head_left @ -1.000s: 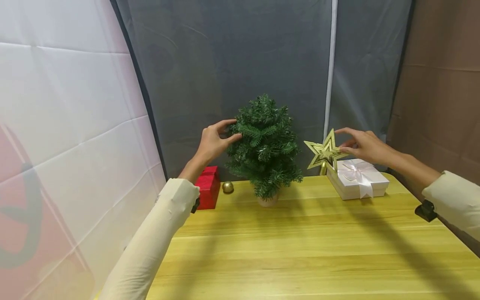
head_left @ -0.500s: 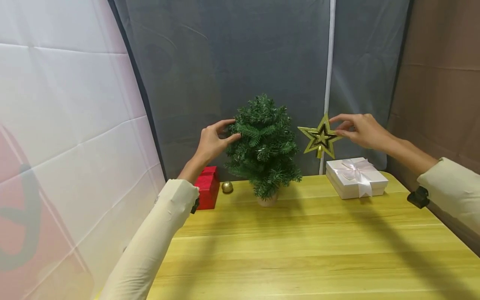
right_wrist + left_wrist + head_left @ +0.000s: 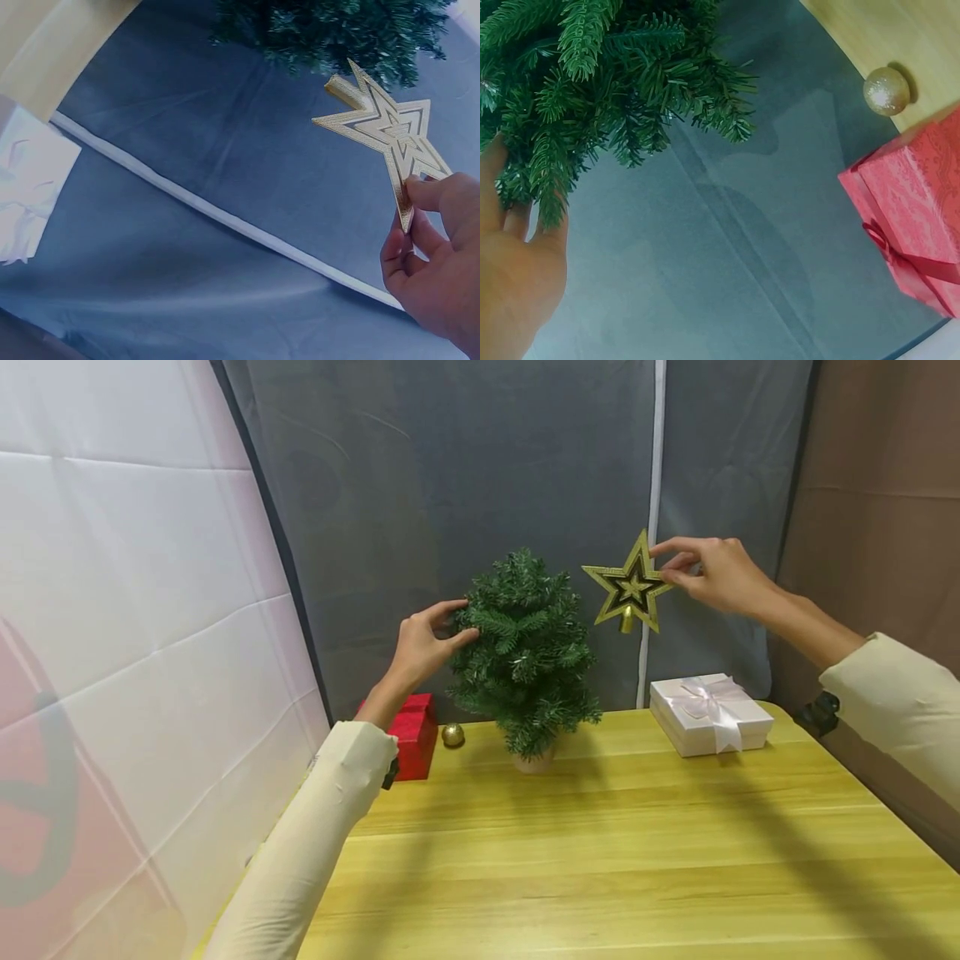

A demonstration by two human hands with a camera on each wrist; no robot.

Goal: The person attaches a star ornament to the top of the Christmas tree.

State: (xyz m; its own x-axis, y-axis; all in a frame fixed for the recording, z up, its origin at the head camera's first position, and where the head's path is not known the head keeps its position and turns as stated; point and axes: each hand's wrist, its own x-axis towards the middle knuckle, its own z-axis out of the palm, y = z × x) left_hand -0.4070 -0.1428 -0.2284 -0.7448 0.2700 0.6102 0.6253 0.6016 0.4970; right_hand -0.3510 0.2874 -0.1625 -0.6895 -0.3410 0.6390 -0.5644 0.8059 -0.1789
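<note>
A small green artificial Christmas tree (image 3: 521, 652) stands upright on the wooden table. My left hand (image 3: 423, 647) is at its upper left side and grips its branches between thumb and fingers; in the left wrist view needles hide the fingertips of that hand (image 3: 517, 277). To the right of the tree, my right hand (image 3: 716, 572) pinches one point of a gold star tree topper (image 3: 632, 585). This star (image 3: 397, 131) is held in the air, apart from the tree, with its short hollow socket pointing down in the head view.
A red gift box (image 3: 415, 739) sits behind my left forearm, beside a gold glitter ball (image 3: 453, 735). The white gift box (image 3: 712, 714) with a pale ribbon stands at the table's back right. Grey fabric (image 3: 465, 468) hangs behind the table (image 3: 570, 860).
My right hand has lifted the gold star up from near the white box and slightly left, and its face has turned more upright. The left hand stays at the tree.
</note>
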